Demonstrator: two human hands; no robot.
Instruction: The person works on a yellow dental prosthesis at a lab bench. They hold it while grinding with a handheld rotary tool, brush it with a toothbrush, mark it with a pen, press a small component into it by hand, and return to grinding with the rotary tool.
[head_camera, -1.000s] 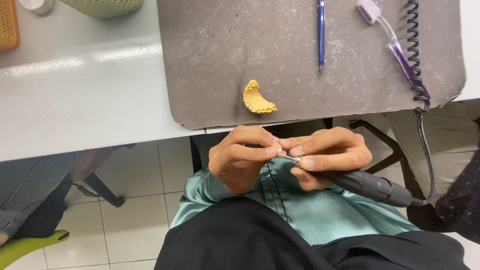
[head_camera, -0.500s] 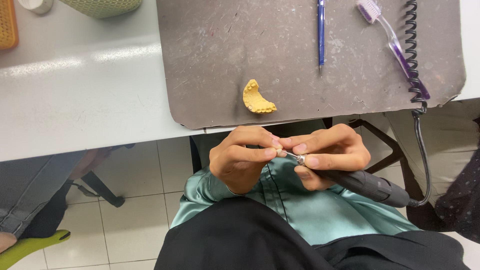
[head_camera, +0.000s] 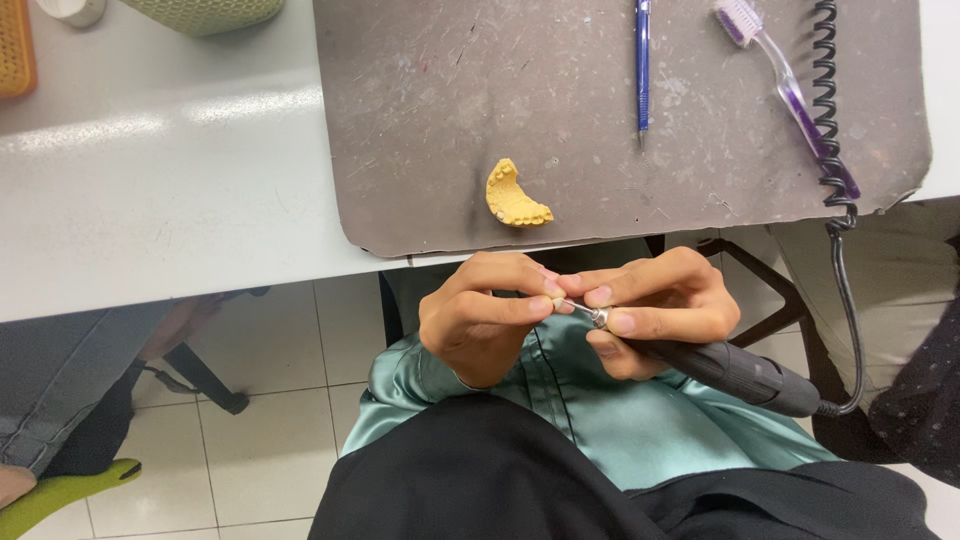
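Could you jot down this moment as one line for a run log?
left hand: pinches small pale piece | right hand: grips dark rotary handpiece, tip at piece | yellow dental cast: untouched on grey mat

A small pale piece (head_camera: 556, 300) pinched in the left hand (head_camera: 480, 318) is mostly hidden by the fingertips, too small to identify. At the desk's (head_camera: 150, 200) far edge, a blue pen (head_camera: 642, 60), a toothbrush head (head_camera: 740, 20), an orange basket (head_camera: 15, 50), a green container (head_camera: 205, 12) and a coiled black cord (head_camera: 826, 90) are cut off by the frame.
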